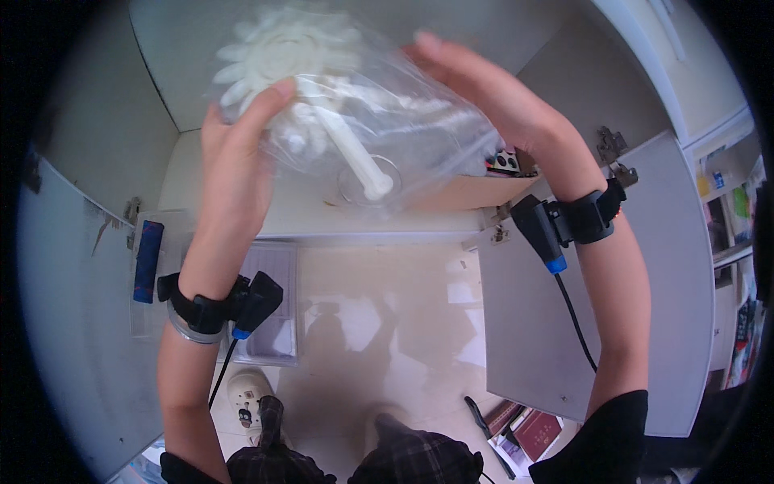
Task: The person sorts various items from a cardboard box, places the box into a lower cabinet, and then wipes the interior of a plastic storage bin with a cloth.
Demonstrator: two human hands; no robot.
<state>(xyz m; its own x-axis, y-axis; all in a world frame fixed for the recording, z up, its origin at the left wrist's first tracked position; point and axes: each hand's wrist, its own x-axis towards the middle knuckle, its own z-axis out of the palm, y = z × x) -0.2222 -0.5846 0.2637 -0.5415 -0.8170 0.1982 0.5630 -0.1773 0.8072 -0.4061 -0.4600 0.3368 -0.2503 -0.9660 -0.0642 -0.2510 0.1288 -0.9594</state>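
A clear plastic bag (423,130) is raised in front of me at the cabinet opening. Inside it are a white flower-shaped piece (284,51) with many petals and a white rod (354,151) with a rounded end; the material of both is unclear. My left hand (239,142) grips the bag's left side, thumb in front and fingers mostly hidden behind. Against the bag's right edge lies my right hand (484,85), blurred, its thumb apart and its fingertips partly behind the plastic. Whether it pinches the plastic is not visible.
Cabinet doors stand open at left (78,290) and right (544,302). A cardboard box (471,192) sits on the cabinet's floor at right. Below at left are a plastic drawer bin (269,302) and a dark blue roll-shaped item (148,260). Books (535,432) lie on the floor.
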